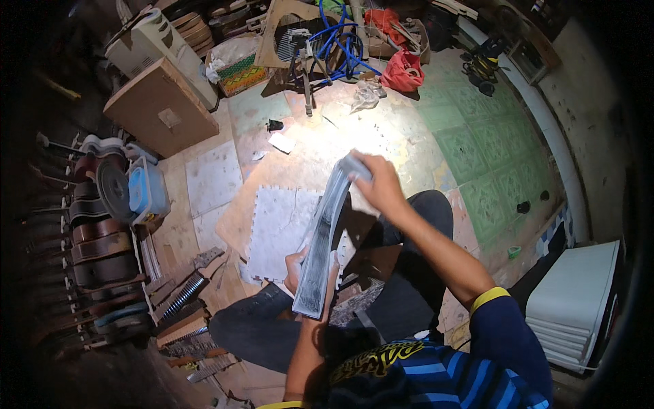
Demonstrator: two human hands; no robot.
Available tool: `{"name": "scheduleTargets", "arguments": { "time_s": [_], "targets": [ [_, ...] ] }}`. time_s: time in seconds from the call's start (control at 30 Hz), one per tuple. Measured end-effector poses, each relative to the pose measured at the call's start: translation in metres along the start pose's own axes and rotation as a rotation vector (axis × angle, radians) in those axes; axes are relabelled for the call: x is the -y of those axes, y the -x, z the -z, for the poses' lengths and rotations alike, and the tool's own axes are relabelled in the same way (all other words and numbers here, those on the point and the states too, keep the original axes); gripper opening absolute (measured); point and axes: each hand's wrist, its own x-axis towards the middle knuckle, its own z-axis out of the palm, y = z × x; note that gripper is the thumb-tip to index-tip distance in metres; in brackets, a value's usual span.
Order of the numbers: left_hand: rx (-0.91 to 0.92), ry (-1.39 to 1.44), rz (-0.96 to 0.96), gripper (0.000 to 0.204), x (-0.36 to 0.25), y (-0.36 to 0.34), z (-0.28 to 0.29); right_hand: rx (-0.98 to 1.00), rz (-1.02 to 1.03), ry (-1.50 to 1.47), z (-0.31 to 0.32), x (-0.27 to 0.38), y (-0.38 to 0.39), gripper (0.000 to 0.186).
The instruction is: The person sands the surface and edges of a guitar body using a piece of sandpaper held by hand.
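Observation:
A long grey piece (pixel 320 252), curved and tapering, is held tilted over my lap. Its broad face has pale edges and dark smudges; what it is exactly I cannot tell. Wrapped around its lower part from beneath is my left hand (pixel 294 270), fingers on one side and thumb on the other, with the palm hidden behind it. At the narrower upper end, my right hand (pixel 379 183) is closed, its fingers bent over the grey tip. Whether a thin pad lies under those fingers is not clear. Below the piece lies a whitish foam mat (pixel 278 228) with toothed edges.
Hand saws (pixel 194 286) and other tools lie left of my knee. Along the left wall hang several belts (pixel 102 249), beside a clear plastic bin (pixel 155 187). A wooden board (pixel 160 112), blue hose (pixel 347 51) and red bag (pixel 403 70) stand farther off. A white container (pixel 572 307) is at right.

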Motion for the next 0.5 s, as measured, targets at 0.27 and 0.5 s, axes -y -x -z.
{"name": "scheduleTargets", "arguments": {
  "time_s": [0.27,0.5],
  "targets": [
    [0.012,0.098,-0.006,0.049,0.001,0.000,0.001,-0.044,0.124,0.074,0.000,-0.001,-0.008,0.052],
    [0.070,0.058,0.064,0.050,-0.003,-0.002,0.006,-0.050,0.111,0.118,0.000,-0.012,-0.008,0.053]
  ]
}}
